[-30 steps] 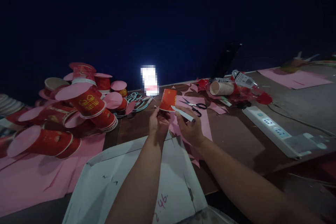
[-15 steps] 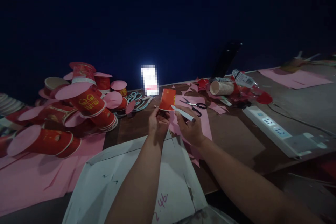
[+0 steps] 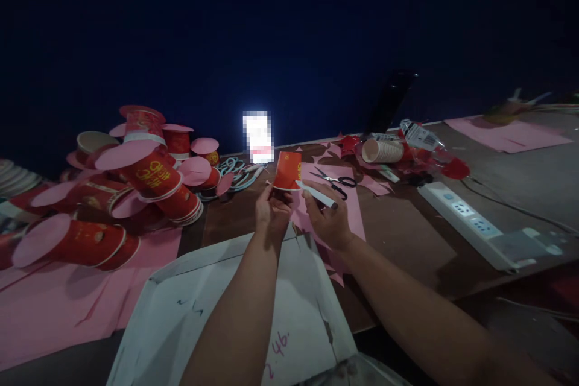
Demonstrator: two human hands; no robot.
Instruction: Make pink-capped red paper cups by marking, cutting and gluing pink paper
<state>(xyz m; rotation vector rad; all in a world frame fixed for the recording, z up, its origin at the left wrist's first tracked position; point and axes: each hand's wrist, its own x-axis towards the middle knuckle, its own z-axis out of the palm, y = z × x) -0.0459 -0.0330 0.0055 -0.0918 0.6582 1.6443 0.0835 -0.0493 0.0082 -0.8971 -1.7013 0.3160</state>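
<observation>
A red paper cup (image 3: 288, 170) with yellow lettering is held by my left hand (image 3: 270, 210), whose fingers close around its lower part. My right hand (image 3: 329, 217) grips a white marker pen (image 3: 320, 195) with a dark end; its pale tip is at the cup's right side. Whether the tip touches the cup is hard to tell. Just beyond my right hand, black-handled scissors (image 3: 337, 181) lie slightly apart on pink paper (image 3: 355, 212).
Red cups with pink paper discs (image 3: 154, 178) are piled at the left. A lit, blurred screen (image 3: 259, 136) stands at the back beside a coiled cable (image 3: 235, 172). Stacked cups in plastic (image 3: 382, 151) and a power strip (image 3: 465, 223) are at right. A white board (image 3: 203, 289) lies under my forearms.
Almost nothing differs. The cup has tilted slightly and both hands keep their hold on the cup and marker.
</observation>
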